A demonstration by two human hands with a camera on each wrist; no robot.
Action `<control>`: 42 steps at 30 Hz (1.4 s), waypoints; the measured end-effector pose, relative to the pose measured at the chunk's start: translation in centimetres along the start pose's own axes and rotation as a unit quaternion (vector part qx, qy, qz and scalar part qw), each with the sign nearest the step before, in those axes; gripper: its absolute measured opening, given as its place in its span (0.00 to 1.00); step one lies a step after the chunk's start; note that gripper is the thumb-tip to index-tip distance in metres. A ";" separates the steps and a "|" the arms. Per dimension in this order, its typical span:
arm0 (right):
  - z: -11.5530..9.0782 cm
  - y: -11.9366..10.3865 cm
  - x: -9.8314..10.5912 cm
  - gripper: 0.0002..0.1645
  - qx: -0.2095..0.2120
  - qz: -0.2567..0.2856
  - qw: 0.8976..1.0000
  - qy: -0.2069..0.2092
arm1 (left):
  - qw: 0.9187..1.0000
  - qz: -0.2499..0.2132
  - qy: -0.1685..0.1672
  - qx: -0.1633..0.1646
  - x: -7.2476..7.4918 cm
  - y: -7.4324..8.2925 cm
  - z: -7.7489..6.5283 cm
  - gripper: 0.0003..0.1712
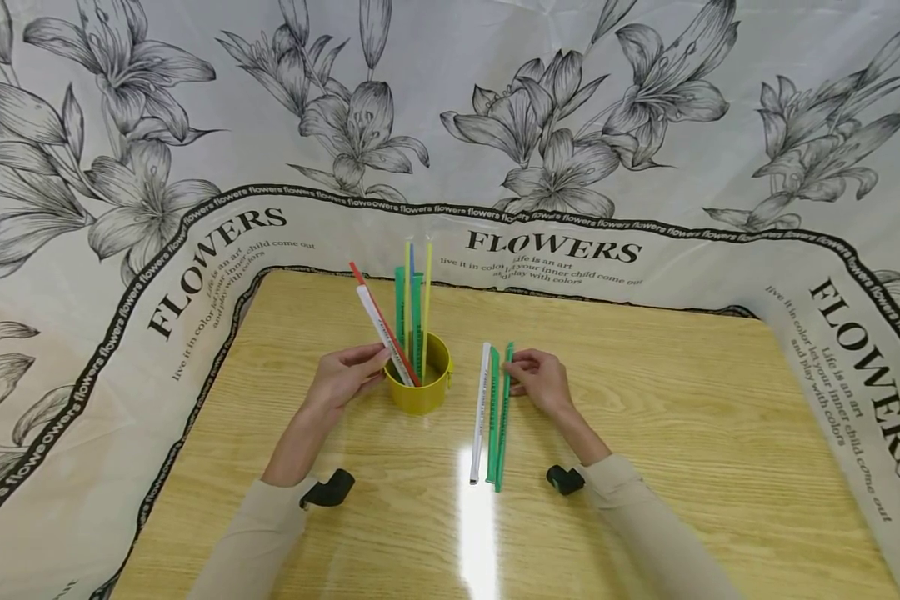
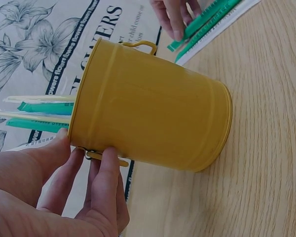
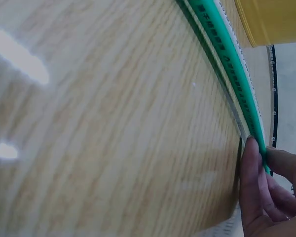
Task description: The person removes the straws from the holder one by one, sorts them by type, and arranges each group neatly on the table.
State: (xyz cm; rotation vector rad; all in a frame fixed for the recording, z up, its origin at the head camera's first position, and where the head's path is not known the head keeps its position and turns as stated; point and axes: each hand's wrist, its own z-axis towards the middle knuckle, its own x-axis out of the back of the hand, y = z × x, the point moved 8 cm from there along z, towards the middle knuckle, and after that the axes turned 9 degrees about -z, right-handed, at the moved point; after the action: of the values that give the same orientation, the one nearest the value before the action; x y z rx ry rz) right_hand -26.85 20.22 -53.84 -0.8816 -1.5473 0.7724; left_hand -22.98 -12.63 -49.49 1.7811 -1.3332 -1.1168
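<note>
A small yellow metal bucket [image 1: 417, 398] stands on the table, holding several straws: paper-wrapped green ones [image 1: 400, 304], yellow ones [image 1: 428, 292], a blue one, a red one [image 1: 378, 304] and one in a white wrapper [image 1: 375, 321]. My left hand [image 1: 345, 375] grips the bucket's rim, its fingers by the side handle [image 2: 106, 158] in the left wrist view. To the right, my right hand [image 1: 542, 379] pinches the upper end of a green-wrapped straw [image 1: 504, 425]. Beside that straw lie another green-wrapped straw [image 1: 493, 417] and a white-wrapped straw [image 1: 481, 417].
The wood-grain table [image 1: 645, 400] has bright light reflections at its front middle. A white flower-printed cloth [image 1: 390, 125] hangs behind it and along its sides. Dark wrist mounts [image 1: 330, 489] sit at both sleeves.
</note>
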 end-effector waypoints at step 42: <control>-0.3 -7.9 2.3 0.11 0.158 -0.103 0.980 0.060 | 1.000 0.006 -0.003 0.004 -0.1 -0.2 0.1 0.23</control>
State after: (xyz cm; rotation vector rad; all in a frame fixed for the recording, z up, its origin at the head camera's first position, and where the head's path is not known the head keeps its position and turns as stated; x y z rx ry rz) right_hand -27.70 18.25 -45.93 -0.5163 -1.3388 0.7732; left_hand -23.02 -12.52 -49.67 1.7749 -1.3517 -1.1119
